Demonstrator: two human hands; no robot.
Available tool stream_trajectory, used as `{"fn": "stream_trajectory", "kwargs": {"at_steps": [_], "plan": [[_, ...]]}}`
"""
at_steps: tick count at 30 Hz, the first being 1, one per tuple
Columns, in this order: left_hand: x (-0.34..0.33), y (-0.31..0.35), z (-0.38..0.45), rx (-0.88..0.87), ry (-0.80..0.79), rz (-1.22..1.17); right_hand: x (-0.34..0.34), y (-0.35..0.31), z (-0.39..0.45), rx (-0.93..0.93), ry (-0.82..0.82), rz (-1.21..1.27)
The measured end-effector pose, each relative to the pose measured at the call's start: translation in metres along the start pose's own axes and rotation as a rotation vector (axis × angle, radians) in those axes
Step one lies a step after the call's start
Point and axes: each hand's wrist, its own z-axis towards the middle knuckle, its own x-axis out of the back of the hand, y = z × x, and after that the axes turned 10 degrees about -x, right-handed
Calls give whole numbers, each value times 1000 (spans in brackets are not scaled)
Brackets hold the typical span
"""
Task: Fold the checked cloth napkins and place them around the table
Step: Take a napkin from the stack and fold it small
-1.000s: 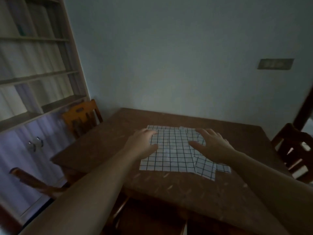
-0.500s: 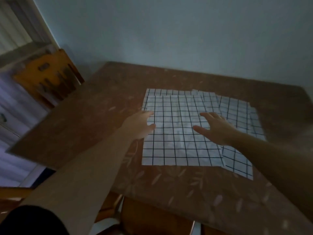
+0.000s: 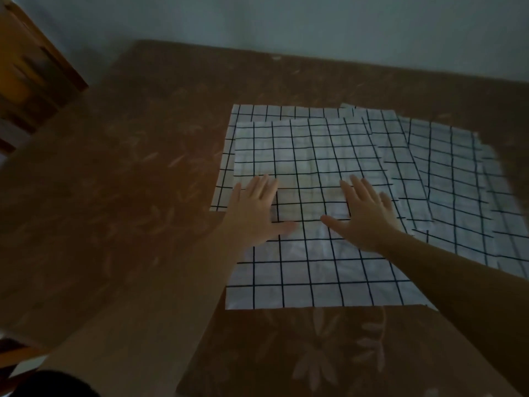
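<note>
Several white napkins with a black check lie overlapped on the brown table (image 3: 137, 173). The top napkin (image 3: 309, 156) is spread flat in the middle. Another napkin (image 3: 452, 179) sticks out from under it to the right, and a further edge shows at the back left. My left hand (image 3: 254, 213) rests palm down on the top napkin's left part, fingers spread. Palm down too, my right hand (image 3: 363, 216) lies on the napkin's middle right. Neither hand grips anything.
A wooden chair back (image 3: 31, 73) stands at the table's far left corner. A pale wall (image 3: 315, 24) runs along the table's far edge. The tablecloth has a faint leaf pattern, and the room is dim.
The view has tilted down and closer to the table. Both hands have slid a little toward me over the top napkin, still flat on it.
</note>
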Motion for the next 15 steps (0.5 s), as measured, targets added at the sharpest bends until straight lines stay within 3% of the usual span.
{"fn": "stream_trajectory", "kwargs": {"at_steps": [8, 15], "plan": [[-14, -2, -11, -43, 65, -29, -15, 8, -16, 0, 16, 48], [-22, 14, -37, -70, 414, -126, -21, 8, -41, 124, 218, 201]]}}
